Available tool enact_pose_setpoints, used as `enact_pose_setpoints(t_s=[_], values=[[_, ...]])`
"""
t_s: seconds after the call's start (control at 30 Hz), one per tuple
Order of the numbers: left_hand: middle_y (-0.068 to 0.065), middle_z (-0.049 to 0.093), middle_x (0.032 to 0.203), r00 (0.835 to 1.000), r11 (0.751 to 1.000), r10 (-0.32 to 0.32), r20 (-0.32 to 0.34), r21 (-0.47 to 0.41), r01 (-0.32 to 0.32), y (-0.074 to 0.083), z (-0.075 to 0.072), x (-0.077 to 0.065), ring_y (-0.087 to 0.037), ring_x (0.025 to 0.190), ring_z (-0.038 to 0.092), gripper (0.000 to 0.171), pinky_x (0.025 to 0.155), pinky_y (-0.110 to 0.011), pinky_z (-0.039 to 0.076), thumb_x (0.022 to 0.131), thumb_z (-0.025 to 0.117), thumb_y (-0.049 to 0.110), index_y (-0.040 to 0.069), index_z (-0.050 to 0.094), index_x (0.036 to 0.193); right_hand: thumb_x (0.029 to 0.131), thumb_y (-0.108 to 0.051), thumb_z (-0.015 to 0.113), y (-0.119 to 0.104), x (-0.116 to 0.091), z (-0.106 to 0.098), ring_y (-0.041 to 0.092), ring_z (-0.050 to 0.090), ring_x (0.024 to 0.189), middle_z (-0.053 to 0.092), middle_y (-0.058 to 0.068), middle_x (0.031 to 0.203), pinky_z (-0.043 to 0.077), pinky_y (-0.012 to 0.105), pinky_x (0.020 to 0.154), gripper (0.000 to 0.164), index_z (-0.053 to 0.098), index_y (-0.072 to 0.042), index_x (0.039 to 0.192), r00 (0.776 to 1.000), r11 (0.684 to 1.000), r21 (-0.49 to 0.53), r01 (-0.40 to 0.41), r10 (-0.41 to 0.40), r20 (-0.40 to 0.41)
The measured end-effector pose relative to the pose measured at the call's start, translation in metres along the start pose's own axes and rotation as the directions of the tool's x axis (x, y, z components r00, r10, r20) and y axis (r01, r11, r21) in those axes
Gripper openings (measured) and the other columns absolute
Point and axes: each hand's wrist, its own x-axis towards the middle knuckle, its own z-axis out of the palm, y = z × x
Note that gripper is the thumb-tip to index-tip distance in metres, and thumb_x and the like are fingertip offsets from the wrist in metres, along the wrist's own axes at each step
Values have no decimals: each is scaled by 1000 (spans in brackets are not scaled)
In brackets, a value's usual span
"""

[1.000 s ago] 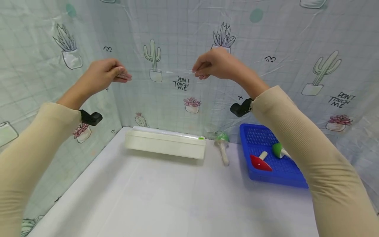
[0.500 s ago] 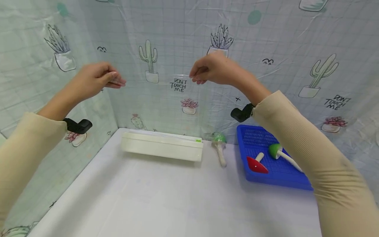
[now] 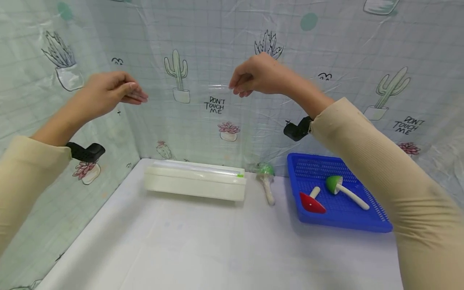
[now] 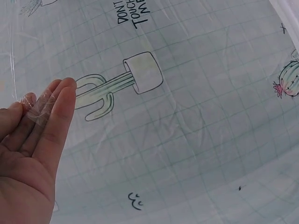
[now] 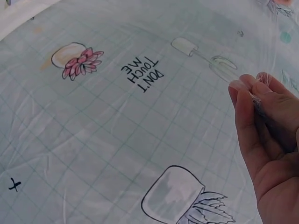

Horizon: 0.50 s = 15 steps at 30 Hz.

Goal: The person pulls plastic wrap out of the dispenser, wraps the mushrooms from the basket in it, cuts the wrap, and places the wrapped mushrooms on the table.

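Both hands are raised in front of the patterned backdrop, with clear plastic wrap [image 3: 217,86] stretched between them; only its glints show in the head view. My left hand [image 3: 110,90] pinches one side of it, and bunched film shows between thumb and fingers in the left wrist view. At the other side my right hand [image 3: 262,75] pinches the wrap, which gathers in folds at the fingertips in the right wrist view. Below the hands, at the back of the table, lies a long white plastic wrap box [image 3: 195,185] with a shiny strip along its top.
Right of the box lies a green-capped toy mushroom [image 3: 266,183] with clear film about its cap. A blue basket [image 3: 344,224] on the right holds a red-capped mushroom [image 3: 312,203] and another green-capped mushroom [image 3: 334,184]. Patterned sheeting rises behind and at the left of the white table [image 3: 203,245].
The left hand has moved left and the hands are slightly farther apart, both still pinching the wrap. Box, basket and mushrooms appear shifted slightly left with the head view.
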Motion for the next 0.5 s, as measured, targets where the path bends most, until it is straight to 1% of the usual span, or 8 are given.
enact_pose_setpoints(t_s=[0.07, 0.2, 0.23, 0.4, 0.47, 0.5], values=[[-8, 75, 109, 1000, 1000, -2, -9, 7, 2, 0, -3, 3, 12, 83, 67, 33, 76, -6, 51, 111, 43, 22, -6, 58, 119, 99, -10, 67, -2, 2, -4, 14, 74, 91, 77, 7, 105, 58, 24, 81, 16, 75, -4, 111, 1000, 1000, 0, -7, 7, -2], [0, 75, 106, 1000, 1000, -5, -20, 3, 5, 0, -7, 10, 12, 83, 67, 35, 76, -6, 52, 111, 42, 24, -6, 57, 120, 100, -11, 65, -4, 5, -11, 13, 73, 91, 76, 4, 103, 58, 24, 82, 16, 74, -5, 112, 1000, 999, -40, -6, 6, -5], [0, 75, 106, 1000, 1000, -8, -20, 5, 8, 0, -8, 12, 12, 84, 67, 35, 76, -6, 52, 111, 42, 24, -6, 57, 120, 101, -11, 64, -4, 6, -13, 13, 73, 91, 75, 4, 102, 58, 24, 82, 16, 74, -5, 112, 1000, 999, -50, 1, -1, -3], [-13, 72, 117, 999, 998, -48, -19, 44, 49, 0, -16, 19, 14, 85, 64, 38, 76, -5, 50, 111, 39, 26, -6, 55, 124, 101, -12, 64, -8, 12, -21, 13, 73, 91, 75, 6, 105, 58, 23, 82, 17, 73, -4, 113, 1000, 997, -80, 17, -17, -1], [-9, 72, 115, 998, 997, -60, -26, 46, 61, 0, -19, 23, 14, 85, 64, 39, 77, -4, 49, 111, 39, 27, -5, 55, 125, 101, -13, 64, -9, 14, -25, 12, 72, 90, 75, 6, 105, 58, 23, 83, 18, 73, -4, 114, 1000, 996, -87, 4, -4, -2], [-4, 72, 112, 997, 997, -63, -33, 38, 64, 0, -21, 25, 13, 85, 64, 39, 77, -4, 50, 111, 39, 27, -5, 55, 124, 101, -14, 64, -10, 15, -27, 10, 72, 90, 75, 5, 106, 58, 22, 83, 18, 73, -5, 114, 1000, 995, -97, -3, 3, -1]])
